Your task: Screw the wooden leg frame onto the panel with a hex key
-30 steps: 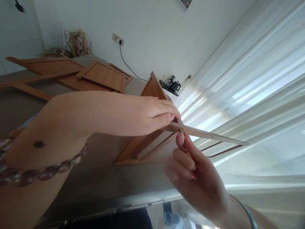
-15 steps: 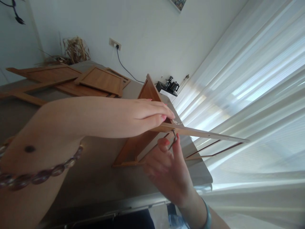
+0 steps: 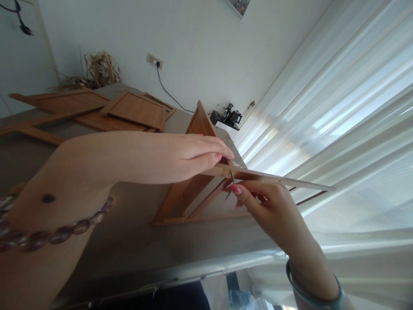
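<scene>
A wooden frame (image 3: 280,179) stands on the table, its long edge running out to the right. My left hand (image 3: 190,158) lies over the corner where this frame meets an upright wooden panel (image 3: 200,120), fingers together and bearing on the wood. Just below those fingertips, an Allen key (image 3: 232,178) has its upper end at a bolt in the frame's edge. My right hand (image 3: 271,206) pinches the Allen key between thumb and fingers, coming from the right. Another slatted part of the wooden frame (image 3: 167,213) rests beneath both hands.
Several loose wooden panels (image 3: 135,110) lie at the back left of the table (image 3: 129,232). Dried plant stalks (image 3: 103,69) are behind them. A small stand with a black pot (image 3: 235,117) is beyond the table, near white curtains (image 3: 338,116). A cord runs from the wall socket (image 3: 155,60).
My right hand has swung from below the Allen key to its right side, the wrist turning over. My left hand stays on the wood. The view has shifted slightly.
</scene>
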A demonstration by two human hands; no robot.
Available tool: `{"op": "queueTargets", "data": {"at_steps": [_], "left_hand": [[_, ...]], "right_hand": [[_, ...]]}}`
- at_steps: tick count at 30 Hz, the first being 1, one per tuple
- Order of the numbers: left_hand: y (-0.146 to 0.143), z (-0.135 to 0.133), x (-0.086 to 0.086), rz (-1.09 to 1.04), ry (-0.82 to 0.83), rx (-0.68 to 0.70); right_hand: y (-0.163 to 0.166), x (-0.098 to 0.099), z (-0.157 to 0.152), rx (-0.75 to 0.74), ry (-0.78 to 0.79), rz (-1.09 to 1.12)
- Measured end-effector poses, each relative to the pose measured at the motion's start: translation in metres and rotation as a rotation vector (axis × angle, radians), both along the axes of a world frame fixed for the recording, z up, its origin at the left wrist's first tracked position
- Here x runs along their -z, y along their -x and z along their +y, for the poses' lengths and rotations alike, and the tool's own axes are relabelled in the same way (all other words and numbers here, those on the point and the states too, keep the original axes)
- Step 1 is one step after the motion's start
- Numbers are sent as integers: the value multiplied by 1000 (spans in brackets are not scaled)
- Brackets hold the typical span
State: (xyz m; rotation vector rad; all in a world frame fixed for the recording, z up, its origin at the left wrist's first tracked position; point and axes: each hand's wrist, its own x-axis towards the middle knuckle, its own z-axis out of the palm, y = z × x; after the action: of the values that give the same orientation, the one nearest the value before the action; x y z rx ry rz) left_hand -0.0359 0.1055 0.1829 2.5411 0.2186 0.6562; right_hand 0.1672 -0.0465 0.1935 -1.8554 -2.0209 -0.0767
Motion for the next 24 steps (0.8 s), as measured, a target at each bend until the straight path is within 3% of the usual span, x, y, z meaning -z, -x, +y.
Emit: {"op": "queueTargets", "data": {"at_steps": [4,9,14,19,24], "left_hand": [[-1,-2,1,21,31,-37],[0,-6,-3,39,14,-54],[0,-6,-8,97,-19,8],[0,-4,-9,88,-11,70],[1,6,-10,114,87,167]], "right_hand": [[6,-5,-6,-11,-331,-373],[15,3,-5,-75,-481,-553],[16,18,3,66,-577,-398],[10,28,11,-114,-449,-91],[7,32,17,-158,-481,-93]]}}
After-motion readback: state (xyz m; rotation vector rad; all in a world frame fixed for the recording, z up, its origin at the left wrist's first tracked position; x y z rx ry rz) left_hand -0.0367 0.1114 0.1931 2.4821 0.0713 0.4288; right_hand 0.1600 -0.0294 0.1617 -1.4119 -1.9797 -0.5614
